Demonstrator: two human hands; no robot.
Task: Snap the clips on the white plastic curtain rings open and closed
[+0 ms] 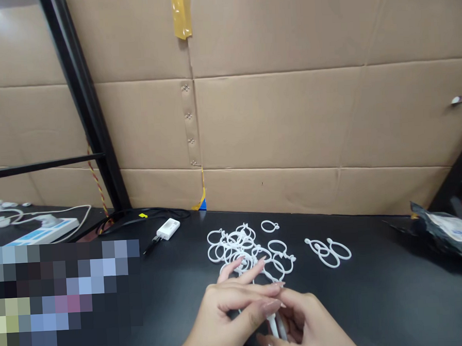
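Both my hands meet low in the middle of the black table (377, 299). My left hand (230, 307) has its fingers partly stretched toward the right, fingertips pinching white plastic ring pieces (275, 325). My right hand (308, 324) is curled around the same white pieces from the right. Just beyond my fingers lies a heap of several white plastic rings (246, 247), each with a small loop. One lone ring (270, 226) lies behind the heap. A small linked cluster of white rings (328, 250) lies to the right.
A cardboard wall (290, 118) stands along the table's far edge. A white adapter (168, 229) with a black cable lies at the back left, near a black metal post (84, 103). A power strip (44, 232) is at far left, a dark plastic bag (447, 231) at far right.
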